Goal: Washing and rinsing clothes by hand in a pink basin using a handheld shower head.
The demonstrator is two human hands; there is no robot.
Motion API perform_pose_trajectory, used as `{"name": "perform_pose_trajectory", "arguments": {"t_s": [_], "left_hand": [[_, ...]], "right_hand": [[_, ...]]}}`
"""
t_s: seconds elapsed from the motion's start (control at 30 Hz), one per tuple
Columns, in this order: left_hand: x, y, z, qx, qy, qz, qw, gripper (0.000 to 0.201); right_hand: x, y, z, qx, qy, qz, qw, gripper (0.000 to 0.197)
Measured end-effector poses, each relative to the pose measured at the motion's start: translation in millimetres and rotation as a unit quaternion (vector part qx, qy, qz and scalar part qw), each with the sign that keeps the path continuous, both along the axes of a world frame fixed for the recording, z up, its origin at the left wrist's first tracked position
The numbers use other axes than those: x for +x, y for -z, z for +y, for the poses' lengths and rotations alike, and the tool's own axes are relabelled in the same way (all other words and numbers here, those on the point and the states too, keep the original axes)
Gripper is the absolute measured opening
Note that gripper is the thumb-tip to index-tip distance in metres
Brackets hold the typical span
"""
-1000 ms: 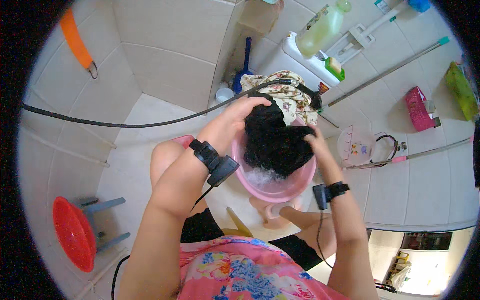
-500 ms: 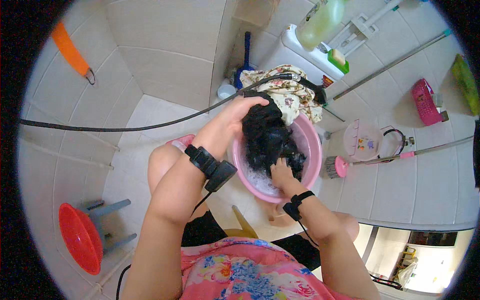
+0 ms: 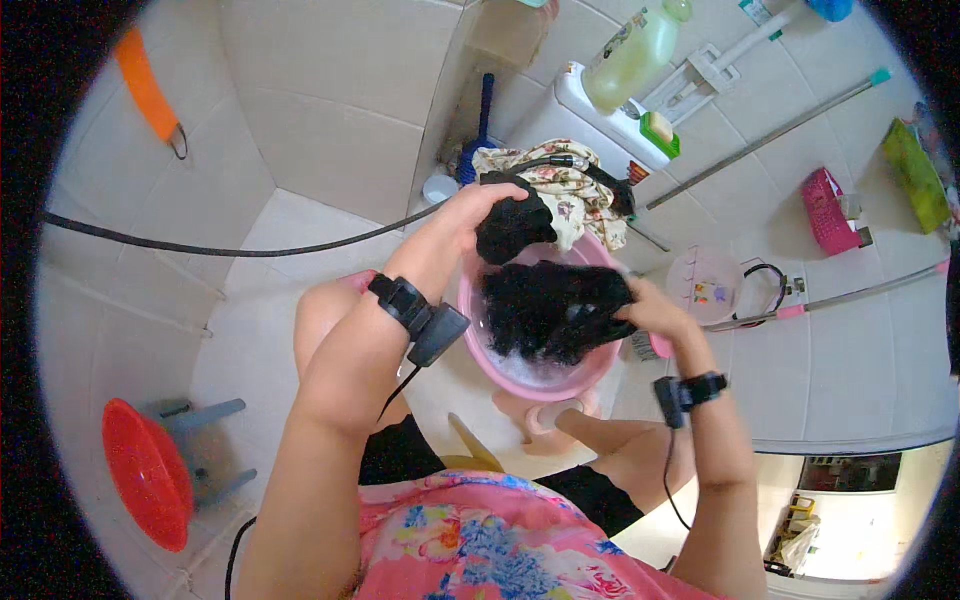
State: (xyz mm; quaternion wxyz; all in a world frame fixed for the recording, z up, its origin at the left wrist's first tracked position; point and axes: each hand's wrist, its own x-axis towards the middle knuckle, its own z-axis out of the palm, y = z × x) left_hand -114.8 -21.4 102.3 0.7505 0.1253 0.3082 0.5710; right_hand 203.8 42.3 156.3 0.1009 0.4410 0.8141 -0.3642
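A pink basin [image 3: 548, 392] with sudsy water [image 3: 535, 371] stands on the floor before me. Wet black cloth [image 3: 545, 310] is spread above and in it. My left hand [image 3: 478, 215] grips a bunched end of this black cloth over the basin's far left rim. On the right, my right hand [image 3: 656, 308] has its fingers closed on the cloth's right side, past the basin's right rim. Whether the two black portions join is unclear. Behind them lies a cream floral cloth [image 3: 575, 205], with a black shower hose [image 3: 330, 250] running across it.
A white tank [image 3: 545, 115] at the back bears a green bottle [image 3: 635, 60] and a soap dish [image 3: 660, 135]. A red basin [image 3: 150, 475] on a grey stool is at left. Along the right wall are a pink basket [image 3: 830, 210] and a long pole [image 3: 850, 300].
My right hand has lifted out of the basin and swung right, pulling black cloth with it. My left hand has stayed nearly in place, keeping its grip.
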Motion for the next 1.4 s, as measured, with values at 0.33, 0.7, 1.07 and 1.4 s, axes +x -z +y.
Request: {"name": "perform_pose_trajectory", "arguments": {"t_s": [0.33, 0.7, 1.07, 1.4], "left_hand": [[0.4, 7.5, 0.2, 0.043, 0.018, -0.026, 0.999, 0.025], [7.7, -0.5, 2.0, 0.034, 0.001, 0.01, 0.999, 0.023], [10.8, -8.9, -8.1, 0.014, 0.001, 0.022, 1.0, 0.023], [10.5, 9.8, -0.1, 0.005, -0.012, 0.079, 0.997, 0.025]], "right_hand": [[-1.4, -203.6, -27.6, 0.155, 0.094, 0.142, 0.973, 0.061], [67.1, -251.1, 18.9, 0.044, 0.317, 0.528, 0.787, 0.039], [3.3, -58.3, -1.6, -0.136, 0.326, 0.474, 0.807, 0.048], [36.4, 163.5, -27.2, 0.253, 0.025, -0.025, 0.967, 0.06]]}}
